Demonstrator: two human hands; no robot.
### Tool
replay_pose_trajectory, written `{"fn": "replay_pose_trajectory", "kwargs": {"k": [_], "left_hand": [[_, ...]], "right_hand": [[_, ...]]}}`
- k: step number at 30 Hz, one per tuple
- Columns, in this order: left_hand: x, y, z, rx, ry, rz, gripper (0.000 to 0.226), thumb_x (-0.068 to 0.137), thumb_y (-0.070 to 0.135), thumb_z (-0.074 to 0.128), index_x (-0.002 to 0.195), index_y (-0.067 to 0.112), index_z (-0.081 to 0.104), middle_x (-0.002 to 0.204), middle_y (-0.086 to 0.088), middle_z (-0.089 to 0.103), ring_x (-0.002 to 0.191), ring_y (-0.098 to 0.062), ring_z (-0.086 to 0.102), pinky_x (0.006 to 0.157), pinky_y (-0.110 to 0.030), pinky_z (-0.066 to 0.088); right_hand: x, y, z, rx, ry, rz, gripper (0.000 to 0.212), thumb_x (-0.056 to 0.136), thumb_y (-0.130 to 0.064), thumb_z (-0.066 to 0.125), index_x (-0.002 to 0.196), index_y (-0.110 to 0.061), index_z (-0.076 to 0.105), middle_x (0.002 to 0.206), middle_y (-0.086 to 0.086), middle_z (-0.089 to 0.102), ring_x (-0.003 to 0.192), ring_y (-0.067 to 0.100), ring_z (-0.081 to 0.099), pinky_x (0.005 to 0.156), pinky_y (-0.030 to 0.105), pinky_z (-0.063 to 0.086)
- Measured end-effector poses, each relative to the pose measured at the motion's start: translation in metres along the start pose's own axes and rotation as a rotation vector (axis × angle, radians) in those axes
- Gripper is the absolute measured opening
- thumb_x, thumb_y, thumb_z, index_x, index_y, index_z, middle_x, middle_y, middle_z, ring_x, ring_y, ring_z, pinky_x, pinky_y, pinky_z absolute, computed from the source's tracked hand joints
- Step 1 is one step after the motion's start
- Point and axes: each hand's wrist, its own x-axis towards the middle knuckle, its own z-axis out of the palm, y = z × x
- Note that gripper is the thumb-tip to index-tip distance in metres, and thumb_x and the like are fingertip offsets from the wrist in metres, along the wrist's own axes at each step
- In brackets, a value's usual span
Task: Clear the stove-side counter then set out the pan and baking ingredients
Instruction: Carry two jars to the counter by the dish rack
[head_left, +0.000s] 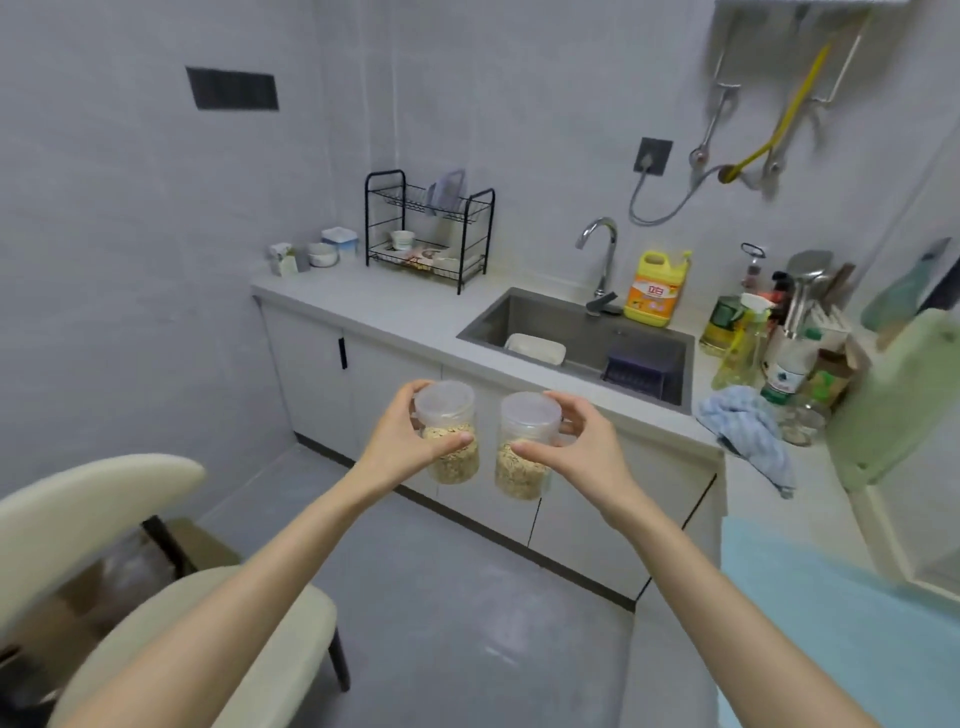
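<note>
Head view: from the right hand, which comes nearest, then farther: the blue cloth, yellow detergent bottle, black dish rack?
1. blue cloth, on the counter edge, right of the right hand.
2. yellow detergent bottle, behind the sink.
3. black dish rack, far back left.

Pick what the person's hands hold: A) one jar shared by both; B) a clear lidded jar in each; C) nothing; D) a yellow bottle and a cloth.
B: the left hand grips the left jar, the right hand grips the right jar.

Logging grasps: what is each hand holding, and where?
The left hand grips the left jar around its side; the right hand grips the right jar likewise.
</note>
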Motion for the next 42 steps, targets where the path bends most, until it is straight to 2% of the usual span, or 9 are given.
{"fn": "replay_pose_trajectory", "kwargs": {"k": [3, 7, 22, 26, 28, 33, 36, 40, 42], "left_hand": [[0.049, -0.011, -0.02, 0.024, 0.093, -0.056, 0.075, 0.068, 0.031, 0.084, 0.13, 0.023, 0.042, 0.121, 0.007, 0.052, 0.107, -0.014, 0.054, 0.079, -0.016, 0.045], [0.103, -0.027, -0.049, 0.047, 0.182, -0.103, 0.076, 0.067, 0.032, 0.084, 0.13, 0.024, 0.042, 0.122, 0.006, 0.052, 0.108, -0.014, 0.055, 0.086, -0.025, 0.047], [0.335, -0.156, -0.164, 0.03, 0.366, -0.198, 0.066, 0.071, 0.017, 0.083, 0.118, 0.029, 0.038, 0.107, 0.014, 0.048, 0.101, -0.01, 0.05, 0.077, -0.013, 0.039], [0.412, -0.189, -0.202, 0.032, 0.34, -0.224, 0.067, 0.071, 0.016, 0.082, 0.118, 0.029, 0.036, 0.107, 0.012, 0.047, 0.1, -0.008, 0.049, 0.073, -0.01, 0.038], [0.446, -0.203, -0.218, 0.028, 0.32, -0.235, 0.07, 0.07, 0.017, 0.083, 0.122, 0.026, 0.038, 0.108, 0.012, 0.049, 0.1, -0.008, 0.05, 0.073, -0.01, 0.039], [0.527, -0.246, -0.254, 0.032, 0.307, -0.266, 0.077, 0.065, 0.018, 0.087, 0.125, 0.024, 0.039, 0.114, 0.006, 0.051, 0.107, -0.016, 0.053, 0.09, -0.03, 0.047], [0.573, -0.275, -0.272, 0.038, 0.295, -0.275, 0.075, 0.062, 0.017, 0.088, 0.116, 0.031, 0.037, 0.104, 0.015, 0.05, 0.105, -0.018, 0.054, 0.087, -0.033, 0.049], [0.636, -0.312, -0.296, 0.082, 0.278, -0.301, 0.086, 0.041, 0.044, 0.086, 0.115, 0.032, 0.043, 0.113, 0.01, 0.056, 0.101, -0.016, 0.058, 0.085, -0.04, 0.053], [0.677, -0.337, -0.308, 0.112, 0.273, -0.306, 0.081, 0.049, 0.033, 0.091, 0.116, 0.029, 0.045, 0.117, 0.007, 0.056, 0.101, -0.016, 0.058, 0.081, -0.035, 0.054]], "right_hand": [[0.072, 0.004, 0.019, -0.002, -0.099, -0.014, 0.075, 0.059, -0.029, 0.089, 0.125, -0.026, 0.053, 0.118, -0.013, 0.059, 0.109, 0.002, 0.055, 0.093, 0.028, 0.05], [0.148, 0.002, 0.05, 0.019, -0.191, -0.031, 0.074, 0.062, -0.024, 0.088, 0.127, -0.022, 0.052, 0.119, -0.01, 0.057, 0.111, 0.005, 0.054, 0.092, 0.025, 0.048], [0.424, 0.024, 0.223, 0.008, -0.353, -0.009, 0.079, 0.063, -0.021, 0.086, 0.131, -0.024, 0.046, 0.123, -0.008, 0.053, 0.109, 0.012, 0.054, 0.083, 0.025, 0.049], [0.502, 0.025, 0.268, -0.008, -0.36, 0.008, 0.079, 0.064, -0.02, 0.086, 0.131, -0.023, 0.045, 0.122, -0.007, 0.051, 0.106, 0.012, 0.053, 0.076, 0.018, 0.046], [0.537, 0.027, 0.288, -0.008, -0.358, 0.025, 0.078, 0.063, -0.019, 0.086, 0.13, -0.024, 0.045, 0.122, -0.006, 0.051, 0.105, 0.013, 0.053, 0.08, 0.023, 0.049], [0.625, 0.034, 0.34, -0.055, -0.364, 0.051, 0.08, 0.063, -0.015, 0.084, 0.132, -0.021, 0.044, 0.124, -0.003, 0.049, 0.111, 0.018, 0.051, 0.094, 0.033, 0.048], [0.679, 0.042, 0.372, -0.097, -0.374, 0.047, 0.081, 0.063, -0.016, 0.084, 0.133, -0.02, 0.044, 0.126, -0.001, 0.048, 0.115, 0.019, 0.05, 0.097, 0.036, 0.047], [0.75, 0.061, 0.415, -0.157, -0.364, 0.034, 0.079, 0.063, -0.018, 0.084, 0.132, -0.019, 0.046, 0.127, 0.0, 0.049, 0.115, 0.017, 0.048, 0.098, 0.032, 0.045], [0.794, 0.073, 0.44, -0.192, -0.368, 0.031, 0.078, 0.062, -0.02, 0.085, 0.131, -0.019, 0.047, 0.126, 0.0, 0.049, 0.115, 0.017, 0.048, 0.097, 0.031, 0.044]]}}
